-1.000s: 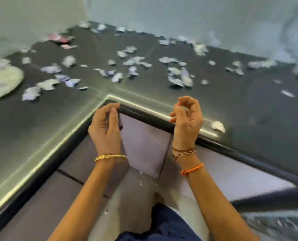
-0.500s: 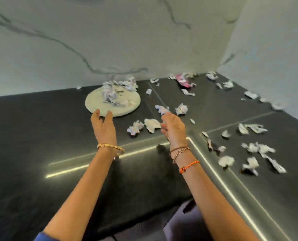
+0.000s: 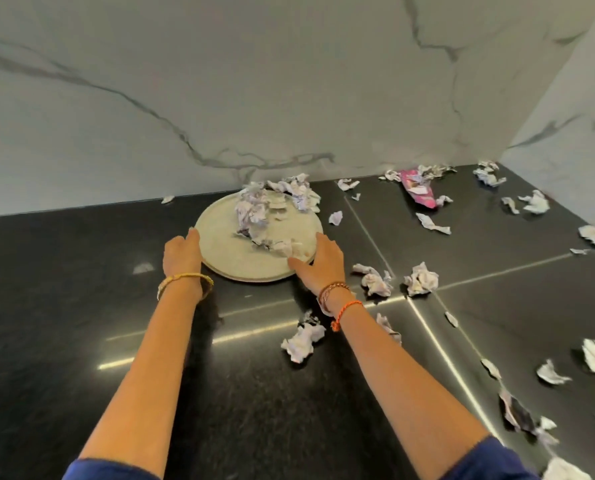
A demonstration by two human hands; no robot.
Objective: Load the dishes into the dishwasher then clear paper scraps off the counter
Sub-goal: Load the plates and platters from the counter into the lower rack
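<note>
Plate (image 3: 226,251) against back wall (image 3: 289,81), scraps (image 3: 254,213) on it; loose scraps (image 3: 421,279) right, on counter (image 3: 64,306).

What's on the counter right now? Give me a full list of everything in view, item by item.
plate: one, pale grey-green, round, back of counter near wall
scraps on plate: a heap, white and purple
loose scraps: many, white, strewn over counter, mostly on the right
pink wrapper: one, pink, back right near wall
counter: one, black, glossy
wall: white marble with grey veins
left hand: at plate's left rim, gold bangle
right hand: at plate's right rim, orange and brown bracelets
</note>
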